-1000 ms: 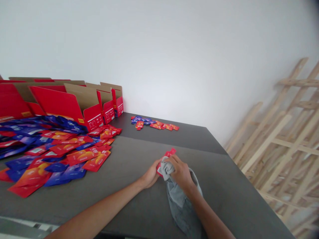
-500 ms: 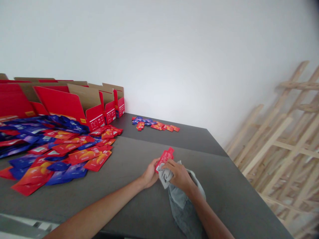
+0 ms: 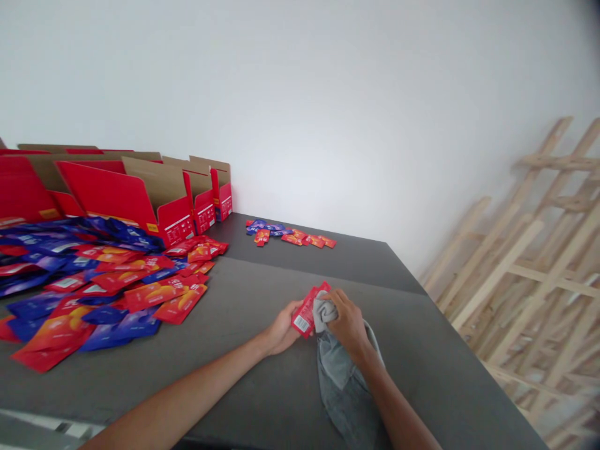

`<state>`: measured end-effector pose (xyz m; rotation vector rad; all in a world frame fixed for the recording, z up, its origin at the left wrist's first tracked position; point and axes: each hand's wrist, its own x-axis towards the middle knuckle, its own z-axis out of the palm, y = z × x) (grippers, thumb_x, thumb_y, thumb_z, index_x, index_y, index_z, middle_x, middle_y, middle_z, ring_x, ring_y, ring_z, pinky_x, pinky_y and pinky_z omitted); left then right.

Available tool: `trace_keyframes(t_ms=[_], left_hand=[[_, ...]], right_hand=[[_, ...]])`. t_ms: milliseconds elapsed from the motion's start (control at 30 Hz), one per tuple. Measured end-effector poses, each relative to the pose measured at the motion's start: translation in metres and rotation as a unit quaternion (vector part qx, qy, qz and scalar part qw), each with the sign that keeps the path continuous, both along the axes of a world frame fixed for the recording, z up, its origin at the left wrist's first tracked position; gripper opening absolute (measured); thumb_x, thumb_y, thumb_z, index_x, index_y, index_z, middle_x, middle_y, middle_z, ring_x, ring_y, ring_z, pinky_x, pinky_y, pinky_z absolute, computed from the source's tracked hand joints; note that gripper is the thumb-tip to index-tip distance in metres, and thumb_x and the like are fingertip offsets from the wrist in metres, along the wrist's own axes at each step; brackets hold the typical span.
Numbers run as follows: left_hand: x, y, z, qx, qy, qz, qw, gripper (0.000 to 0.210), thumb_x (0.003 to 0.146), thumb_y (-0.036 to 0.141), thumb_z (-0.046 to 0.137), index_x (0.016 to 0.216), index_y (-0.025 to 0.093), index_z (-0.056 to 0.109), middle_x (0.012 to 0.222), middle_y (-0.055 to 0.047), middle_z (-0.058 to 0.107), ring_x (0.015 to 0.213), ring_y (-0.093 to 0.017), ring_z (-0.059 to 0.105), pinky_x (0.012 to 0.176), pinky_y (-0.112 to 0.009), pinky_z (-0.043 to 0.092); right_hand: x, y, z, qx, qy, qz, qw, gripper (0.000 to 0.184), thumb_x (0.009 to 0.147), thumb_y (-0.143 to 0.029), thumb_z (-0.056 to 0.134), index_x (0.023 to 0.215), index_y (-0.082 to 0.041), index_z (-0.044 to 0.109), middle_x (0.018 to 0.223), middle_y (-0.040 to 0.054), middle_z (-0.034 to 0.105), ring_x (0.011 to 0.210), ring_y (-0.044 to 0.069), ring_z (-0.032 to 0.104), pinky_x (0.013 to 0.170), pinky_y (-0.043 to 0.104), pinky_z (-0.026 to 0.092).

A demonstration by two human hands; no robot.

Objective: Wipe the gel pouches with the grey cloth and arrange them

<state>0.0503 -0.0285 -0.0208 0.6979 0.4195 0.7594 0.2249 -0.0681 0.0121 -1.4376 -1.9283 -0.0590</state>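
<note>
Between the fingers of my left hand [image 3: 284,328] is a small red pouch [image 3: 307,312], tilted, with its white barcode label facing up. My right hand [image 3: 347,319] is closed on a bunched grey cloth [image 3: 323,310], which lies against the pouch's right side and covers part of it. The rest of the cloth hangs down below the right hand onto the dark table. Both hands are over the table's front middle. Away to the left spreads a heap of red and blue pouches [image 3: 140,281], touched by neither hand.
Open red cardboard boxes [image 3: 171,215] stand behind the heap along the white wall. A small group of red and blue pouches [image 3: 300,237] lies farther back on the dark table [image 3: 253,281]. Wooden frames [image 3: 525,275] lean against the wall beyond the table's right edge.
The right hand and the bunched cloth have slid up and to the right over the pouch. The barcode end, covered before, now shows. The left hand has stayed nearly in place.
</note>
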Motion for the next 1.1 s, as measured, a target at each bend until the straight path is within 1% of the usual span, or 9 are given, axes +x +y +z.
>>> trace_keyframes(t_ms=[133, 200, 267, 333, 500, 767, 833, 967, 1100], left_hand=[[0.0, 0.003, -0.003, -0.025, -0.023, 0.029, 0.999, 0.03, 0.087, 0.038, 0.058, 0.086, 0.011, 0.071, 0.08, -0.007, 0.071, 0.073, -0.019, 0.063, 0.078, -0.031, 0.048], [0.0, 0.003, -0.003, -0.027, -0.025, 0.042, 0.998, 0.029, 0.086, 0.039, 0.061, 0.082, 0.011, 0.07, 0.076, -0.006, 0.069, 0.071, -0.018, 0.062, 0.077, -0.03, 0.048], [-0.001, 0.003, -0.001, -0.018, -0.033, 0.05, 0.998, 0.029, 0.085, 0.039, 0.063, 0.08, 0.011, 0.069, 0.075, -0.007, 0.069, 0.072, -0.018, 0.062, 0.078, -0.03, 0.048], [-0.001, 0.003, 0.003, -0.009, -0.049, 0.051, 0.997, 0.027, 0.086, 0.038, 0.063, 0.084, 0.011, 0.07, 0.078, -0.007, 0.069, 0.074, -0.019, 0.062, 0.078, -0.03, 0.048], [-0.002, 0.005, 0.008, -0.031, -0.071, 0.056, 0.995, 0.022, 0.085, 0.024, 0.069, 0.104, 0.014, 0.07, 0.09, -0.006, 0.07, 0.076, -0.014, 0.064, 0.074, -0.026, 0.051], [-0.007, 0.009, 0.005, -0.047, -0.048, 0.074, 0.995, 0.032, 0.084, 0.012, 0.074, 0.115, 0.014, 0.066, 0.088, -0.003, 0.068, 0.069, -0.009, 0.064, 0.069, -0.02, 0.052], [-0.006, 0.009, 0.005, -0.043, -0.054, 0.076, 0.995, 0.031, 0.085, 0.013, 0.073, 0.115, 0.014, 0.065, 0.097, -0.006, 0.071, 0.076, -0.012, 0.068, 0.076, -0.024, 0.055], [-0.001, 0.01, 0.001, -0.021, -0.082, 0.078, 0.993, 0.03, 0.088, 0.019, 0.07, 0.118, 0.014, 0.063, 0.114, -0.011, 0.07, 0.094, -0.018, 0.07, 0.089, -0.031, 0.055], [0.001, 0.01, -0.004, -0.014, -0.077, 0.064, 0.995, 0.029, 0.09, 0.023, 0.068, 0.118, 0.014, 0.063, 0.105, -0.01, 0.072, 0.082, -0.016, 0.069, 0.081, -0.028, 0.054]], right_hand=[[-0.01, -0.003, 0.002, -0.078, -0.067, 0.141, 0.985, 0.041, 0.072, 0.001, 0.052, 0.102, -0.023, 0.066, 0.108, 0.0033, 0.068, 0.092, 0.02, 0.066, 0.073, 0.025, 0.048], [-0.014, -0.004, 0.003, -0.102, -0.094, 0.18, 0.974, 0.043, 0.072, 0.001, 0.054, 0.105, -0.024, 0.066, 0.109, 0.0029, 0.069, 0.098, 0.021, 0.066, 0.078, 0.026, 0.048], [-0.014, -0.004, 0.005, -0.108, -0.103, 0.17, 0.974, 0.044, 0.072, 0.001, 0.054, 0.106, -0.025, 0.066, 0.112, 0.0026, 0.068, 0.099, 0.021, 0.066, 0.079, 0.026, 0.049], [-0.011, -0.004, 0.007, -0.098, -0.094, 0.123, 0.983, 0.045, 0.073, 0.0, 0.053, 0.108, -0.025, 0.065, 0.112, 0.0023, 0.068, 0.095, 0.02, 0.067, 0.075, 0.026, 0.049], [-0.001, -0.004, 0.009, -0.022, -0.013, 0.022, 0.999, 0.045, 0.071, 0.001, 0.049, 0.105, -0.025, 0.064, 0.103, 0.0021, 0.067, 0.091, 0.019, 0.066, 0.074, 0.025, 0.049], [0.006, -0.003, 0.01, 0.104, 0.103, -0.058, 0.988, 0.035, 0.074, -0.004, 0.052, 0.1, -0.024, 0.061, 0.1, 0.0031, 0.067, 0.091, 0.021, 0.065, 0.08, 0.03, 0.051], [0.006, -0.004, 0.011, 0.1, 0.098, -0.051, 0.989, 0.035, 0.074, -0.004, 0.052, 0.101, -0.024, 0.061, 0.1, 0.0033, 0.066, 0.092, 0.021, 0.065, 0.08, 0.029, 0.051], [-0.001, -0.005, 0.007, 0.03, 0.038, 0.034, 0.998, 0.04, 0.074, -0.001, 0.051, 0.105, -0.024, 0.062, 0.104, 0.0035, 0.066, 0.095, 0.019, 0.066, 0.077, 0.026, 0.05], [-0.012, -0.004, 0.0, -0.067, -0.065, 0.131, 0.987, 0.042, 0.075, 0.001, 0.052, 0.107, -0.024, 0.064, 0.109, 0.0029, 0.067, 0.095, 0.019, 0.066, 0.074, 0.024, 0.048]])
